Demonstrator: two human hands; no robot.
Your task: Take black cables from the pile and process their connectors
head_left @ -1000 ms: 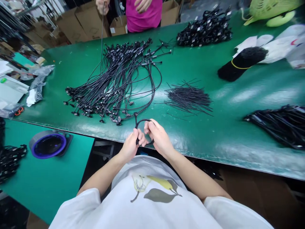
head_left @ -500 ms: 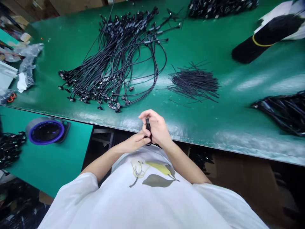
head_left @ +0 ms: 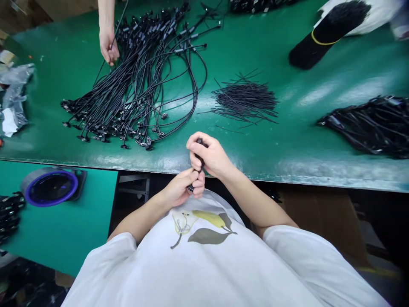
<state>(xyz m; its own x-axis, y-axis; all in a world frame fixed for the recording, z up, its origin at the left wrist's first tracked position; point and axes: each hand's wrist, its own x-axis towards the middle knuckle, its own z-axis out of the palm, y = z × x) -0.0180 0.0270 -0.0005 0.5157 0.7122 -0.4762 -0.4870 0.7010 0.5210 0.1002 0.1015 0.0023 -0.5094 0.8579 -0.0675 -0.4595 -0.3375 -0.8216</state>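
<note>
Head view: a glossy green tabletop (head_left: 243, 157) catches pale streaks of light, its front edge slightly scuffed. Across its left half fans a heap of thin, smooth black cables (head_left: 128, 81), their stems bowed, with small plugs with metal mouths clustered at the near end and grey-banded pieces at the far end. To the right lies a loose, bristly pile of short black ties (head_left: 246, 102), stiff and straight, a few strays at its edges. Beyond it, a dense brush-like cylinder of black strands (head_left: 306, 49) is cinched by a thin yellow band (head_left: 319, 41). A flattened stack of black cables (head_left: 367, 128) shines near the right edge. At left, crinkled clear plastic (head_left: 14, 96) lies on the table, and a round roll with a purple rim (head_left: 51, 204) sits on the lower teal surface (head_left: 89, 230).

Just in front of the table's near edge, both hands grip a compact black cable bundle (head_left: 200, 161). The right hand (head_left: 211, 155) curls its fingers around the upper part, thumb pressed in. The left hand (head_left: 183, 185), below, pinches the lower part between thumb and bent fingers, a plug end showing beneath. A co-worker's hand (head_left: 109, 47) reaches down beside the cable heap, fingers loosely curled at one strand.
</note>
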